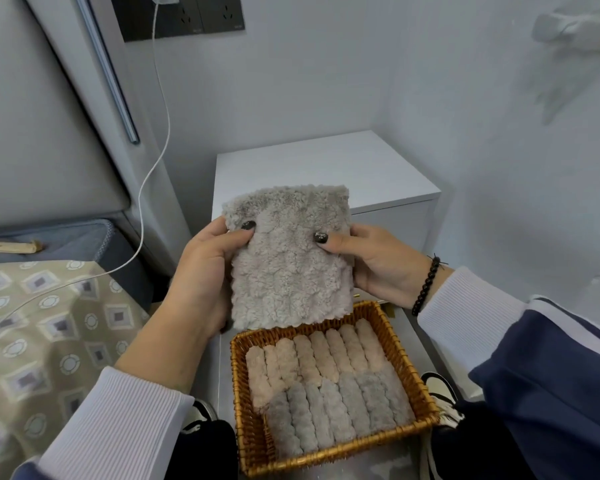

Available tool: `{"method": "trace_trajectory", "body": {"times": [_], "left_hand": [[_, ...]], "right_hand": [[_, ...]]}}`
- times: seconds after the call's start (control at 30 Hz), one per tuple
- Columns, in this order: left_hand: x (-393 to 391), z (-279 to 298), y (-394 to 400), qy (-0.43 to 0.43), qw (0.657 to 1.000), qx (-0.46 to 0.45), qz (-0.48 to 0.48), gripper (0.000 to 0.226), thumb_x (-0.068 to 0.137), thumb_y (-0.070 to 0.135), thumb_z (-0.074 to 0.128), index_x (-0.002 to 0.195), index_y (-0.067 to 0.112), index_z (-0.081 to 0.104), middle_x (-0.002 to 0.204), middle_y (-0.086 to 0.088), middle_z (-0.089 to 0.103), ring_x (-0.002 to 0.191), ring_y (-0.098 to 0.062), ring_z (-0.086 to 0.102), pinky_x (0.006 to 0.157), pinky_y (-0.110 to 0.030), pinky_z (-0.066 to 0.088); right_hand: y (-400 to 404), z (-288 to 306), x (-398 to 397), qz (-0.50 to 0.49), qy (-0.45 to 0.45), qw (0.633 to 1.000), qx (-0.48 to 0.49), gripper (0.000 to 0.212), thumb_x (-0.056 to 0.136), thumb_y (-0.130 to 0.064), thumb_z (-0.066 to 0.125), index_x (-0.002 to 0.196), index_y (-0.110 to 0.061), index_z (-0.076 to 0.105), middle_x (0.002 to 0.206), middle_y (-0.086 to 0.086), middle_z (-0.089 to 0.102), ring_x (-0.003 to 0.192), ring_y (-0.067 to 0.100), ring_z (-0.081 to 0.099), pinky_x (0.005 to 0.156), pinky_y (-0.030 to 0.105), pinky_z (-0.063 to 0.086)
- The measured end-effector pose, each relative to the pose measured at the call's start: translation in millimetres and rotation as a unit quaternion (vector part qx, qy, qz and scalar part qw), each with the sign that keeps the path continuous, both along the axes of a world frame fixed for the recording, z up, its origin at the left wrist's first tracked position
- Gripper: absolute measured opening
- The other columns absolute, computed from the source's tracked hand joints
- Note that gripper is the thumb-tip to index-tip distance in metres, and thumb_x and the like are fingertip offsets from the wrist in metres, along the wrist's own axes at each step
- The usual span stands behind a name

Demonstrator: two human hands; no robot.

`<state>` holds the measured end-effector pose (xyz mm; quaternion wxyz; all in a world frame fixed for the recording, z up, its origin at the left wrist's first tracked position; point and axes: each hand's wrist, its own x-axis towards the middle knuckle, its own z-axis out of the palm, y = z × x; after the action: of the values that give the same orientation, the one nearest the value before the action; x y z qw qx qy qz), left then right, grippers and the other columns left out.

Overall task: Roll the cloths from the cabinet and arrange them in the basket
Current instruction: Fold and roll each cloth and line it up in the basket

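Grey and fluffy, the cloth [288, 258] hung flat and unrolled in the air, just above the far rim of the wicker basket [425, 386]. The left hand [201, 271] pinched its left edge, thumb on the front and fingers behind; the right hand [364, 261] pinched the right edge the same way. Both hands were thus closed on the one cloth, with nothing else in them.

Below, the basket held two rows of rolled cloths: pinkish-beige rolls [326, 351] in the far row and grey rolls [336, 410] in the near row, packed side by side. Behind the cloth stood a white cabinet [326, 161].

The step in hand looked to be the start of rolling: the piece was spread and squared but no turn had been made. Most of the task seemed done, judging by the full rows. The next move would call for curling one edge tightly and rolling evenly, then finding a gap. The likeliest gap seemed to be the bare patch at the near left corner.
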<state>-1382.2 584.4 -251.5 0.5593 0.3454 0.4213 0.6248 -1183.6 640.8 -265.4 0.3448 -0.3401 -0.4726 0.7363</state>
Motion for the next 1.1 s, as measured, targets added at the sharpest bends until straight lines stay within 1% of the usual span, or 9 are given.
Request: {"method": "trace_trajectory", "body": {"times": [0.1,0.23,0.43,0.5,0.67,0.83,0.93,1.03,1.1], "left_hand": [[2,-4,3,0.040,0.998,-0.035,0.020,0.027,0.090,0.001,0.052,0.113,0.000,0.066,0.108,-0.018,0.072,0.098,-0.033,0.070,0.070,-0.035,0.060],[2,-8,4,0.129,0.990,-0.061,-0.005,0.027,0.087,0.010,0.061,0.111,0.005,0.069,0.113,-0.023,0.070,0.100,-0.039,0.065,0.073,-0.036,0.057],[5,-12,-1,0.234,0.933,-0.089,-0.260,0.052,0.066,0.034,0.078,0.113,0.014,0.071,0.111,-0.014,0.073,0.101,-0.031,0.070,0.081,-0.033,0.057],[13,-14,-4,0.239,0.906,-0.105,-0.334,0.041,0.072,0.033,0.077,0.110,0.018,0.074,0.114,-0.012,0.072,0.105,-0.029,0.069,0.085,-0.033,0.057],[18,-15,-1,0.202,0.935,-0.091,-0.277,0.023,0.078,0.023,0.072,0.101,0.018,0.077,0.110,-0.012,0.074,0.099,-0.028,0.072,0.077,-0.032,0.059],[17,-10,4,0.051,0.988,-0.062,-0.135,0.020,0.074,0.017,0.070,0.092,0.011,0.078,0.104,-0.015,0.075,0.093,-0.027,0.074,0.067,-0.030,0.059],[18,-12,8,-0.004,0.996,-0.066,-0.058,0.028,0.072,0.015,0.069,0.098,0.006,0.072,0.100,-0.015,0.075,0.088,-0.025,0.075,0.064,-0.030,0.060],[18,-13,9,0.037,0.996,-0.075,-0.042,0.031,0.074,0.017,0.069,0.102,0.006,0.068,0.096,-0.014,0.076,0.083,-0.024,0.075,0.061,-0.028,0.059],[19,-14,9,0.097,0.991,-0.080,-0.054,0.034,0.073,0.024,0.070,0.103,0.009,0.068,0.094,-0.011,0.077,0.080,-0.021,0.075,0.059,-0.026,0.058]], "right_hand": [[2,-3,9,-0.051,-0.072,0.994,0.071,0.038,0.066,-0.023,0.077,0.100,-0.009,0.067,0.097,0.006,0.074,0.085,0.018,0.072,0.073,0.029,0.059],[2,2,28,-0.021,-0.205,0.962,0.179,0.037,0.070,-0.036,0.078,0.104,-0.025,0.069,0.102,-0.001,0.075,0.094,0.021,0.071,0.085,0.037,0.057],[-3,12,44,0.113,-0.309,0.914,0.239,0.043,0.062,-0.043,0.077,0.103,-0.033,0.069,0.102,-0.012,0.074,0.093,0.007,0.070,0.087,0.027,0.055],[-6,12,45,0.135,-0.324,0.903,0.248,0.050,0.057,-0.047,0.077,0.104,-0.032,0.069,0.104,-0.012,0.073,0.094,0.007,0.069,0.089,0.027,0.054],[-1,14,51,0.083,-0.261,0.943,0.191,0.055,0.053,-0.043,0.078,0.103,-0.021,0.067,0.104,0.000,0.074,0.094,0.017,0.071,0.084,0.029,0.056],[2,10,57,-0.028,-0.025,0.999,0.000,0.049,0.068,-0.030,0.071,0.110,-0.007,0.065,0.099,0.009,0.070,0.083,0.019,0.068,0.071,0.032,0.060],[-3,3,49,-0.033,0.005,0.998,-0.046,0.041,0.069,-0.031,0.074,0.103,-0.009,0.068,0.110,0.017,0.067,0.096,0.031,0.062,0.098,0.049,0.047],[-7,0,40,-0.029,-0.030,0.998,-0.041,0.060,0.064,-0.028,0.081,0.114,0.000,0.066,0.135,0.029,0.051,0.127,0.050,0.043,0.113,0.062,0.023],[-5,0,39,-0.026,-0.054,0.998,-0.029,0.056,0.066,-0.022,0.077,0.116,0.000,0.063,0.126,0.024,0.061,0.124,0.044,0.051,0.104,0.056,0.041]]}}
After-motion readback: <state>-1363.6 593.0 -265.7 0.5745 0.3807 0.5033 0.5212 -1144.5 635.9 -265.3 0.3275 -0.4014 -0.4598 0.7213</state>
